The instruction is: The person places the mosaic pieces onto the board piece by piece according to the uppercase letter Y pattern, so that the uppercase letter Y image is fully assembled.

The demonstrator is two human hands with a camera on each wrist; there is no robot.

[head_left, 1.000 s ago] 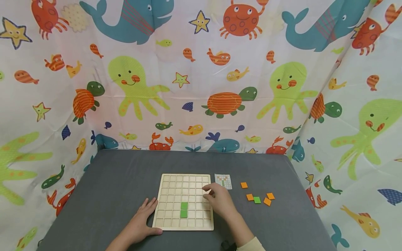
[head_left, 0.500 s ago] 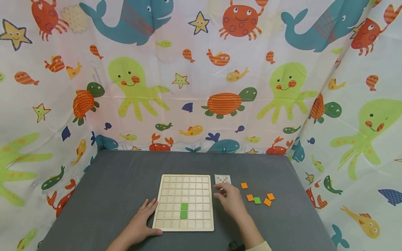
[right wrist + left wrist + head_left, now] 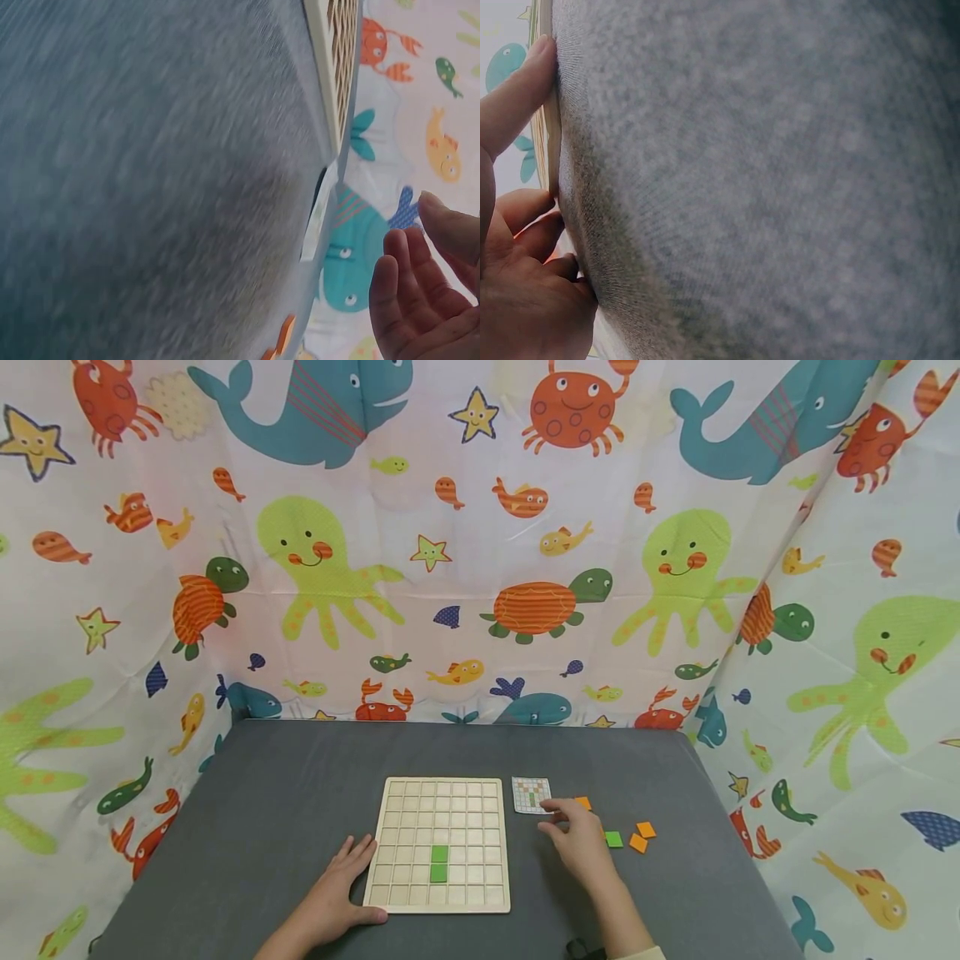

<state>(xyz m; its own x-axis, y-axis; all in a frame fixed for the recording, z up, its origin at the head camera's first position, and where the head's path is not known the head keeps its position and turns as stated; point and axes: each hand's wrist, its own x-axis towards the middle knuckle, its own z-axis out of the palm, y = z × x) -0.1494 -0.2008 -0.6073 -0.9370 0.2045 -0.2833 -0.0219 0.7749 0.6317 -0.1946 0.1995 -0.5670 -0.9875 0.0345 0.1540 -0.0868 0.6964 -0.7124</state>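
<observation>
A square wooden grid board (image 3: 408, 820) lies on the grey table, with two green square tiles (image 3: 439, 854) in adjoining cells of one column. My left hand (image 3: 330, 889) rests against its left side, fingers spread along the edge and thumb at the near-left corner. In the left wrist view, thumb and fingertips touch the board's rim (image 3: 553, 150). My right hand (image 3: 581, 843) hovers right of the board, just below a small printed pattern card (image 3: 528, 793). Nothing shows between its relaxed fingers in the right wrist view. It partly covers an orange tile (image 3: 583, 802).
Right of my right hand lie a loose green tile (image 3: 614, 840) and two orange tiles (image 3: 647, 830). Another orange tile is mostly hidden behind that hand. A sea-animal print curtain (image 3: 480, 552) surrounds the table's back and sides.
My right hand has moved right, from over the board's right edge, past the card, toward the loose tiles. The card is uncovered again. My left hand and the board stay put.
</observation>
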